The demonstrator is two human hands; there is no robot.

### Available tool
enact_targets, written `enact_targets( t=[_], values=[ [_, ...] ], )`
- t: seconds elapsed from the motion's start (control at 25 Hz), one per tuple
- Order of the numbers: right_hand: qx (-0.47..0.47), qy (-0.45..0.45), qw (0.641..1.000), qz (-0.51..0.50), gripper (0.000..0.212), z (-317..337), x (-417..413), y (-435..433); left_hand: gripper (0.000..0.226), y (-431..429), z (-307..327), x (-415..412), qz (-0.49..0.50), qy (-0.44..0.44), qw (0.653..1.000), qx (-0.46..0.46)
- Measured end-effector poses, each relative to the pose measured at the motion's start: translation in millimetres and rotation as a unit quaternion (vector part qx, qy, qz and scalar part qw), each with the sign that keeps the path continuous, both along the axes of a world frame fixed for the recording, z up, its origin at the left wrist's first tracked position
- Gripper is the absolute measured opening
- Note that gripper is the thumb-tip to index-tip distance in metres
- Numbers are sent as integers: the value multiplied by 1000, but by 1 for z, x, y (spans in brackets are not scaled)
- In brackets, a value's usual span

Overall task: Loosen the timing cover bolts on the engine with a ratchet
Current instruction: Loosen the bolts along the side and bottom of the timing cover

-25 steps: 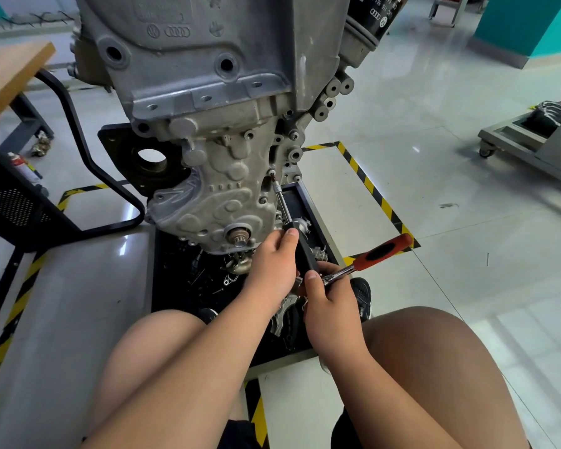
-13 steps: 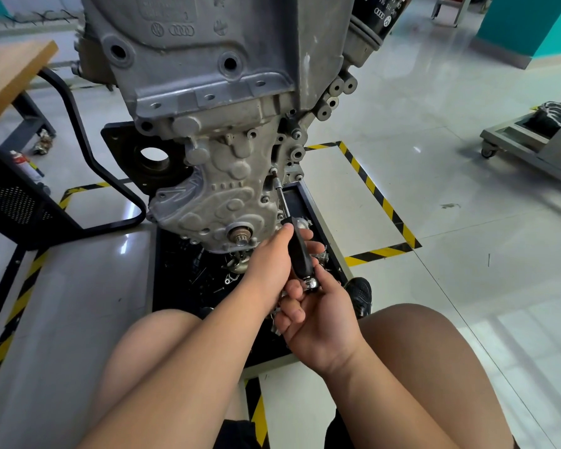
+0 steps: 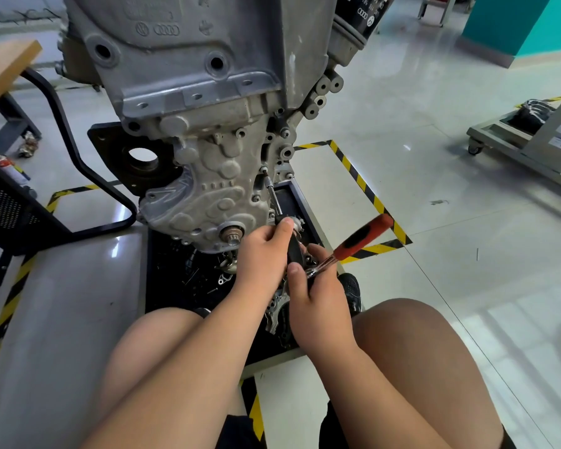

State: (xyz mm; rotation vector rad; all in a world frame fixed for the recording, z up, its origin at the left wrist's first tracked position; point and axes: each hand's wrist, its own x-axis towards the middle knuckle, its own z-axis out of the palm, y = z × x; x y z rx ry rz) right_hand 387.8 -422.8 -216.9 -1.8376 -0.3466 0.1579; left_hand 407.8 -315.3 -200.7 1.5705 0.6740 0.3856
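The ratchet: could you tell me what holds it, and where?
The right hand grips the ratchet at its head end; the left hand holds the black extension.

Left hand (image 3: pixel 266 251) grips extension (image 3: pixel 274 199), right hand (image 3: pixel 318 296) grips ratchet (image 3: pixel 363 236).

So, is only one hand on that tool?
No, the left hand grips the extension running up to the engine, while the right hand holds the ratchet near its head.

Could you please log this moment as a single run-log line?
left hand: grips extension | right hand: holds ratchet at head | extension tip: on timing cover bolt
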Motion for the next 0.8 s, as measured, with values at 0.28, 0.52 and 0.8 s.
enact_targets(
  t=[0.28,0.52,0.8],
  values=[
    [438,476,762,33,40,17,3,8,31,-5,4,-4,-64,-1,989,-135],
    [368,438,820,20,33,11,1,8,28,-4,3,-3,-72,-1,990,-122],
    [20,2,1000,4,38,-1,-3,5,32,0,1,-4,-32,0,996,-80]
  ],
)
